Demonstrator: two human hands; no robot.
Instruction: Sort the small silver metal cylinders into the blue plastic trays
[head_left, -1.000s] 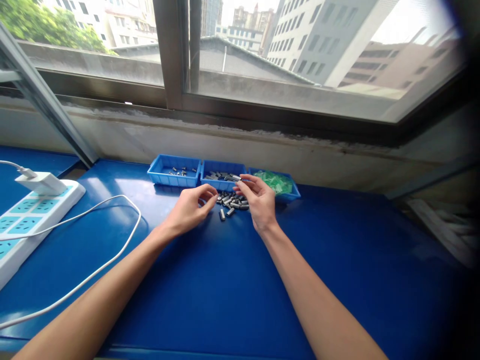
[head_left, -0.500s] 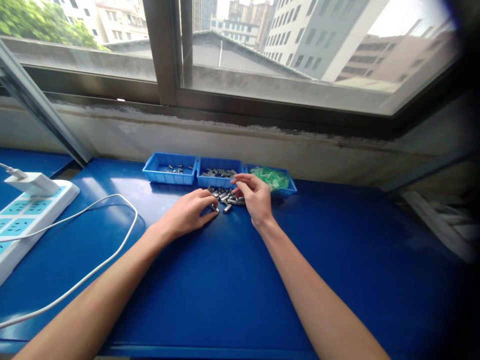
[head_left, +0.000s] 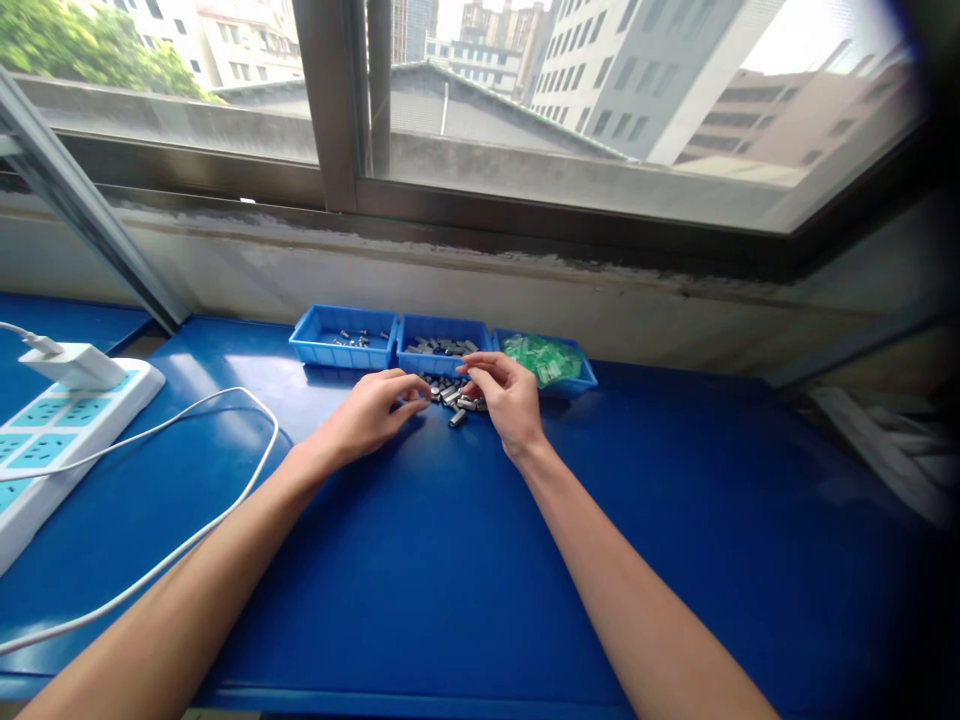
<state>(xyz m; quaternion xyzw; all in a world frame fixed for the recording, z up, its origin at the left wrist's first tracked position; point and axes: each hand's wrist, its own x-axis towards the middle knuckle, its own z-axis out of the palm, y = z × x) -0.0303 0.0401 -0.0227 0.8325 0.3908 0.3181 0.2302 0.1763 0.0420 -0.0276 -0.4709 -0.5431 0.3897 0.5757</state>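
My left hand [head_left: 379,408] hovers at the left side of a loose pile of small dark and silvery metal pieces [head_left: 450,390], thumb and fingers curled towards each other. What lies between its fingertips is too small to name. On the pile's right side, my right hand [head_left: 512,398] is closed in a pinch, its fingertips just in front of the middle blue bin [head_left: 442,364]. Anything in that pinch is hidden from me. One longer metal piece [head_left: 457,418] lies apart at the pile's near edge. Similar pieces fill the bottom of the middle bin.
The left blue bin [head_left: 341,354] holds several small screws. Green flat pieces [head_left: 551,358] fill the right blue bin [head_left: 590,380]. A power strip [head_left: 146,383] with a white charger [head_left: 75,366] and a looping white cable [head_left: 247,480] lies left on the blue table [head_left: 450,580].
My left hand has lifted slightly and drawn back from the table. The small metal piece under its fingertips no longer shows on the tabletop. My right hand keeps its pinch, nearly unmoved.
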